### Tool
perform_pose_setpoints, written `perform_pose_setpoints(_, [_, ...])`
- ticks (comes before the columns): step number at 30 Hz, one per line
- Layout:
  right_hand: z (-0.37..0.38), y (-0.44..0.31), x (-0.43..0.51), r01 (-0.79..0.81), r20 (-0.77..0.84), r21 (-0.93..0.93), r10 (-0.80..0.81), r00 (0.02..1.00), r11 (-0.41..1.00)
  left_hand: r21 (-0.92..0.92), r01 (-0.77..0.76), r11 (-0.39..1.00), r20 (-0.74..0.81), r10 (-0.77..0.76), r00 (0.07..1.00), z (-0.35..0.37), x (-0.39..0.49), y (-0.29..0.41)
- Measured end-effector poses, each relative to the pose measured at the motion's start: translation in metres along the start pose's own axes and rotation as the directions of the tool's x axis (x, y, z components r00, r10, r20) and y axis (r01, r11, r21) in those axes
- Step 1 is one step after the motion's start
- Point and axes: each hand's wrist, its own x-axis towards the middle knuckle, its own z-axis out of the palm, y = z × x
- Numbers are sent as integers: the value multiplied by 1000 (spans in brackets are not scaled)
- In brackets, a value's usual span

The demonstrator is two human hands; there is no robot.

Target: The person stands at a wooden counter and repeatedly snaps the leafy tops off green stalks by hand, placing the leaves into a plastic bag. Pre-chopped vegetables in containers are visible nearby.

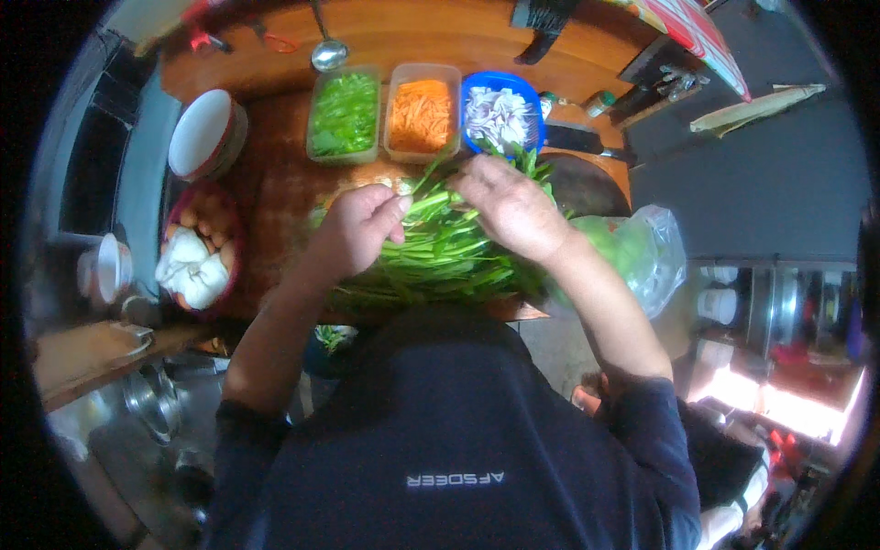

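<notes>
A large heap of leafy green stalks (440,265) lies on the wooden worktop before me. Above it, my left hand (364,223) pinches the end of a green stem (433,203) between thumb and fingers. My right hand (505,199), slightly blurred, closes round the leafy part of the same greens. Just beyond stand a clear plastic container of cut greens (345,113), one of shredded carrot (421,113) and a blue basket (538,103) with sliced onion (498,113).
Stacked bowls (203,134) and a basket of eggs (206,213) with a white cloth bundle (194,268) stand left. A cleaver (584,141), a dark round pan (584,184) and a plastic bag (653,258) are right. A ladle (330,55) hangs behind. Another person (729,460) is at lower right.
</notes>
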Motion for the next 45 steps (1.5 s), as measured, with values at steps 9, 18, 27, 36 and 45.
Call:
perform_pose_setpoints(9, [8,6,-14,-342,-89,206,366,927,917,396,-132,909,-96,184,978,-11,-15,6])
perform_pose_setpoints(18, [23,20,10,-521,63,825,880,470,219,308,-234,922,-198,302,932,-4,-4,12])
perform_pose_setpoints(27, [3,0,6,-37,1,-65,37,999,997,66,-42,997,19,41,999,-16,-4,15])
perform_pose_setpoints(36, [3,-2,12,-304,3,424,335,942,853,168,-76,983,21,73,997,-11,-8,-1])
perform_pose_setpoints(45, [13,-22,25,-369,189,655,330,925,659,83,-84,993,-197,99,975,-11,-33,-15])
